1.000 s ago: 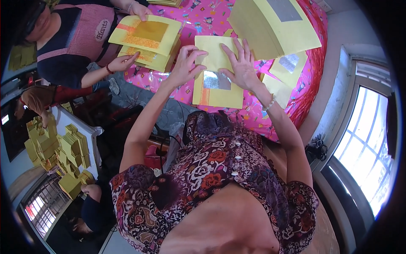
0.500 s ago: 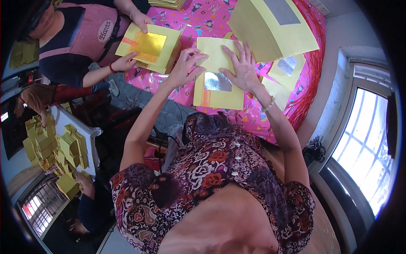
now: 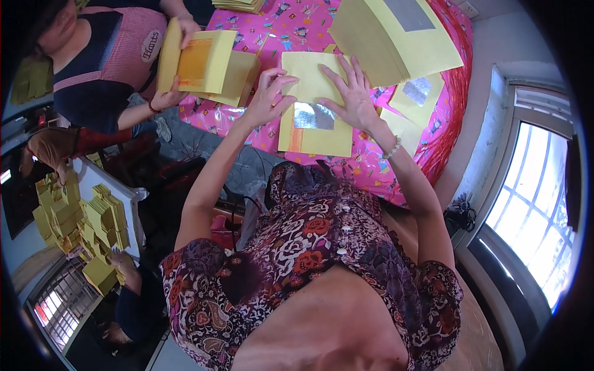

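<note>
A yellow sheet of joss paper (image 3: 331, 142) lies on the pink table cover in front of me. A silver foil square (image 3: 306, 116) and an orange-red printed strip show on its nearer part; its farther part is plain. My right hand (image 3: 356, 99) rests flat on the sheet's right side, fingers spread. At the left edge is my left hand (image 3: 267, 100), fingers bent and thumb apart from the forefinger, tips touching the paper. Neither hand grips anything that I can see.
Close to my right hand stands a thick yellow paper stack (image 3: 396, 46), above loose foil sheets (image 3: 417, 93). Red strands (image 3: 455, 117) hang along the table's right edge. Across on the left, a co-worker handles yellow paper (image 3: 216, 62). More yellow stacks (image 3: 105, 213) fill another table.
My hands keep almost the same pose on the sheet. The co-worker has turned up the foil sheet and moved it left, showing more of the paper beneath. The view has shifted slightly.
</note>
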The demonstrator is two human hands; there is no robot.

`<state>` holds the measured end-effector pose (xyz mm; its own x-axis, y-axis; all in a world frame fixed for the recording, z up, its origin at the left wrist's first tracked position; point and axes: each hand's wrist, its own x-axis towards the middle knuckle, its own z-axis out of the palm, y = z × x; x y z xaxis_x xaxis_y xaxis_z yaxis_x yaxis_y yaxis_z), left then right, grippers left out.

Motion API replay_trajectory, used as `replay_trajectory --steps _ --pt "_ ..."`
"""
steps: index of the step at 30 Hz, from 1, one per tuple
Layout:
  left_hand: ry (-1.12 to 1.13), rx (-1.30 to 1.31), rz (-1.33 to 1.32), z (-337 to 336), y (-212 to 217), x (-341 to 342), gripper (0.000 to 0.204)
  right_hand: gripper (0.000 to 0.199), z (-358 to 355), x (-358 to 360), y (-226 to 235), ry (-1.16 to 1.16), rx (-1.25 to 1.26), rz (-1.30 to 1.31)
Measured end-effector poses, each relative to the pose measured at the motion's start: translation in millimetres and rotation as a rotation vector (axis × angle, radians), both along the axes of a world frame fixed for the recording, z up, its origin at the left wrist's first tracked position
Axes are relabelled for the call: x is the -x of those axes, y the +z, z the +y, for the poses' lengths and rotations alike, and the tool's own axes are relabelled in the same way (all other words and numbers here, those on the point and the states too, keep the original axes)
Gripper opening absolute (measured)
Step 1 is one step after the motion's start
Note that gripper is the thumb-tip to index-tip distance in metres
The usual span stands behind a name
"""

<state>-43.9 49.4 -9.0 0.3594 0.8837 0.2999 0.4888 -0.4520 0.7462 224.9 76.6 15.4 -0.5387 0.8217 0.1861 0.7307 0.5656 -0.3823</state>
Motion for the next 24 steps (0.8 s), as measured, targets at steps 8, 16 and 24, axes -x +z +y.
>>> replay_trajectory --steps 8,16,24 --pt "0.017 0.043 0.02 -1.7 -4.7 -1.7 0.046 0.066 6.4 -31.4 -14.0 0.124 0.054 0.025" --pt "0.036 0.066 -0.006 -6.1 -12.7 -9.8 0.042 0.059 12.5 -47.6 -21.0 0.222 0.093 0.056" --pt "0.021 -0.02 0.123 -4.8 -6.6 -3.7 0.039 0.066 6.0 -45.0 -4.9 0.164 -0.009 -0.04"
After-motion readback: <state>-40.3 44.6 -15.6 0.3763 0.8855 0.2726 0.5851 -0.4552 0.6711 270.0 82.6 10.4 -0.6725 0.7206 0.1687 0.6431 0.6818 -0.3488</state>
